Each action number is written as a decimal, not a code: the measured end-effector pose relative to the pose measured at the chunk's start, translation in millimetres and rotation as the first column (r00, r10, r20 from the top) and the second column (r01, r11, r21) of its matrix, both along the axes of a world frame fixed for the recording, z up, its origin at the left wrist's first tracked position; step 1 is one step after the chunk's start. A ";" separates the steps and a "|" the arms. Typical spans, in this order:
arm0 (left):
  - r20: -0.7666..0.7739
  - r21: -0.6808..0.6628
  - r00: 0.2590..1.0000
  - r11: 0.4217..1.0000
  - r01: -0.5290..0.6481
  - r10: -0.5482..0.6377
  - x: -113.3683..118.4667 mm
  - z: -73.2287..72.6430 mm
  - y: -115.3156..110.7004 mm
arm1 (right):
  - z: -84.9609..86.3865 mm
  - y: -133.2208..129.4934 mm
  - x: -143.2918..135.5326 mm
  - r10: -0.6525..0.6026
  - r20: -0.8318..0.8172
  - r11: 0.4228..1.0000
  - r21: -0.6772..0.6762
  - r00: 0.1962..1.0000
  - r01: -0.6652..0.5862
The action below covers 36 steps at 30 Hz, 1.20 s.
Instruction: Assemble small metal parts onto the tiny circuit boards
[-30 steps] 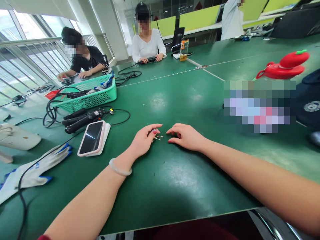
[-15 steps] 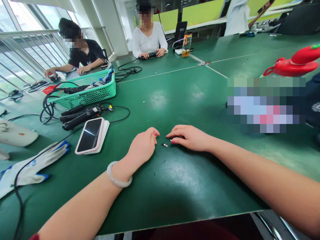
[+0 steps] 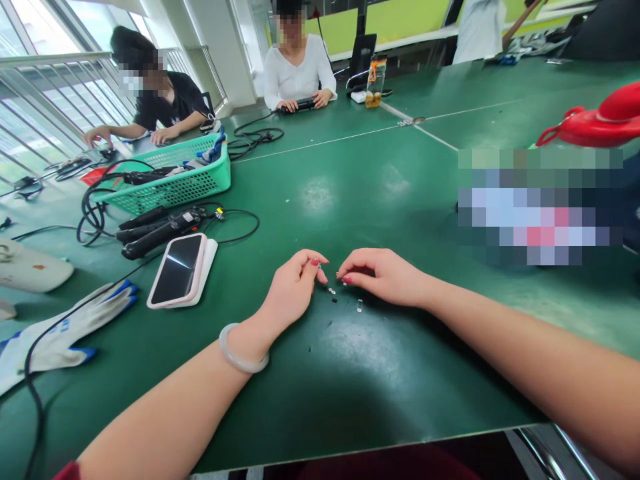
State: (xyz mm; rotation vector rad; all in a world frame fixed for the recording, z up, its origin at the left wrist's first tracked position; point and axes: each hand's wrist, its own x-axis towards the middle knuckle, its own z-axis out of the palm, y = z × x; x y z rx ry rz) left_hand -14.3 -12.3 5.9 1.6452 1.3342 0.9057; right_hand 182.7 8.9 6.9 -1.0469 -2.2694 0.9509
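My left hand (image 3: 295,285), with a pale bangle (image 3: 243,348) at the wrist, is closed in a pinch. A tiny light bit shows at its fingertips, too small to name. Facing it, my right hand (image 3: 385,275) rests on the table with thumb and forefinger drawn together, and a tiny whitish bit shows by its thumb tip. Between and below the hands lie a small silvery-white piece (image 3: 331,291), a small black piece (image 3: 335,301) and a small rectangular piece with a pale outline (image 3: 359,305).
Left on the green table (image 3: 280,413) are a phone (image 3: 176,270), black corded tools (image 3: 163,230), a glove (image 3: 65,327) and a green basket (image 3: 175,183). A bottle (image 3: 375,83) stands farther back, and a red object (image 3: 595,127) is at right. Two people sit across.
The black piece now lies apart from the silvery one. A pale-outlined rectangular piece has appeared below my right hand. My left hand has shifted slightly right, its fingertips now showing a light bit.
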 end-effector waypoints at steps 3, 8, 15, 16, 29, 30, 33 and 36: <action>-0.027 0.020 0.998 0.999 -0.049 0.050 -3.2 -0.7 3.0 | -7.8 -1.3 -6.2 0.067 0.108 0.962 0.257 0.992 -0.093; 0.021 0.032 0.997 0.996 -0.081 0.080 -4.6 -8.1 8.9 | -16.9 -0.9 -15.1 0.075 0.214 0.901 0.403 0.974 -0.158; 0.052 0.050 0.995 0.995 -0.091 0.089 -4.9 -14.1 12.2 | -12.4 -3.0 -14.1 0.116 0.186 0.901 0.393 0.976 -0.182; 0.038 0.056 0.995 0.994 -0.097 0.095 -4.9 -13.6 12.3 | -12.5 -3.5 -14.1 0.126 0.185 0.899 0.395 0.975 -0.191; 0.013 0.016 0.999 0.999 -0.040 0.040 -2.9 -8.4 10.3 | -15.9 -1.5 -16.2 0.073 0.172 0.910 0.392 0.982 -0.136; -0.001 0.022 1.000 0.999 -0.030 0.030 -2.9 -7.9 10.0 | -15.2 -1.7 -15.8 0.045 0.133 0.916 0.390 0.990 -0.094; -0.106 0.072 0.994 0.997 -0.007 0.014 -2.9 -5.3 8.2 | -10.7 -2.3 -14.6 -0.063 -0.036 0.929 0.363 0.997 0.072; -0.223 0.118 0.975 0.993 0.024 0.003 -2.4 -1.4 5.9 | -5.7 -2.3 -13.1 -0.178 -0.166 0.941 0.260 0.970 0.217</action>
